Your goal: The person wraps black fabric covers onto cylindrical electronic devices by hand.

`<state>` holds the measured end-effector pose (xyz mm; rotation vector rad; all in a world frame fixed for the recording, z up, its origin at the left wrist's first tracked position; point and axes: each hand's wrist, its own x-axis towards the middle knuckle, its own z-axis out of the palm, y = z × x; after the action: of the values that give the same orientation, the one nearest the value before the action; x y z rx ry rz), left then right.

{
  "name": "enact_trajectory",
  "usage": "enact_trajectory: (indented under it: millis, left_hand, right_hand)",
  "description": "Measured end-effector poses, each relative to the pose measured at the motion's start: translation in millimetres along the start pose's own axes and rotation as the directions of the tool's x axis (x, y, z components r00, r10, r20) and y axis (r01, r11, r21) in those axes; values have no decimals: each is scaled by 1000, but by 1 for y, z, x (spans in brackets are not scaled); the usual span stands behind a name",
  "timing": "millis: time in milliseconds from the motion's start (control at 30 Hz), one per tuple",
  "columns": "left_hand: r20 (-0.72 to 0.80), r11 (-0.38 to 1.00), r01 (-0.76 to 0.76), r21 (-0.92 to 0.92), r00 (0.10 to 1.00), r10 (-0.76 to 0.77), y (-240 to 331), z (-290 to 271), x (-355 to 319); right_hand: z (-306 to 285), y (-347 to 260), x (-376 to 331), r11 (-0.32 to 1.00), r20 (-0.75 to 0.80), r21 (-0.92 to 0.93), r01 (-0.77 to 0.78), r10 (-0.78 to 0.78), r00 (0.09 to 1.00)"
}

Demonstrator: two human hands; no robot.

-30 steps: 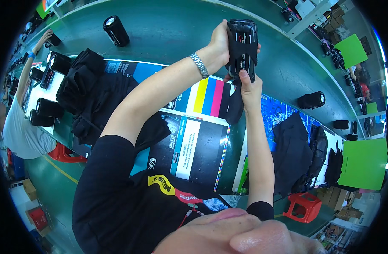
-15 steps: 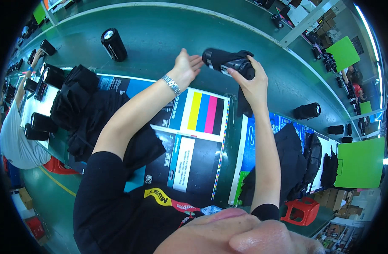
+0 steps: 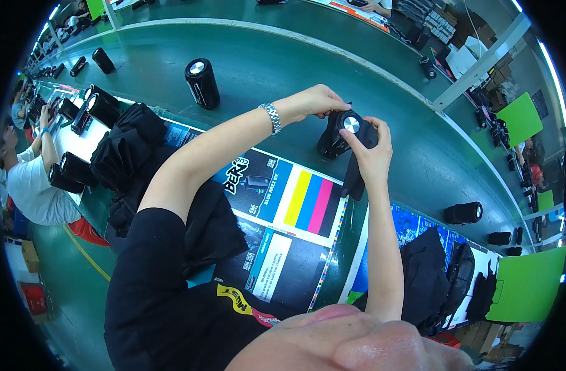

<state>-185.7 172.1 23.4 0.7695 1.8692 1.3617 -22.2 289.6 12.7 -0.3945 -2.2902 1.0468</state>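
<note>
Just right of the frame's centre, both hands close on one black cylinder speaker [image 3: 342, 131] standing on the green counter [image 3: 264, 74] — the left hand [image 3: 312, 102] grips its top edge, the right hand [image 3: 371, 151] clasps its side. Below them lies a large printed sheet [image 3: 295, 204] with three colour bars — yellow, blue, pink. A second speaker [image 3: 202, 82] stands upright at upper left; a third [image 3: 463, 213] lies at right. Black fabric pouches [image 3: 125, 151] pile at left.
</note>
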Motion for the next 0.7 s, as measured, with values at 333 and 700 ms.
enact_trajectory:
  millis: [333,700]
  left_hand:
    - [-44,580,-690,433,626,779,23,43,-33]
    - [-169,605,-695,388,592,788,12,46,-48]
  right_hand:
    - [-9,5,-3,978,-50,155,-142,151,987]
    - [-52,32,-14,997,154,-70,-22,33,988]
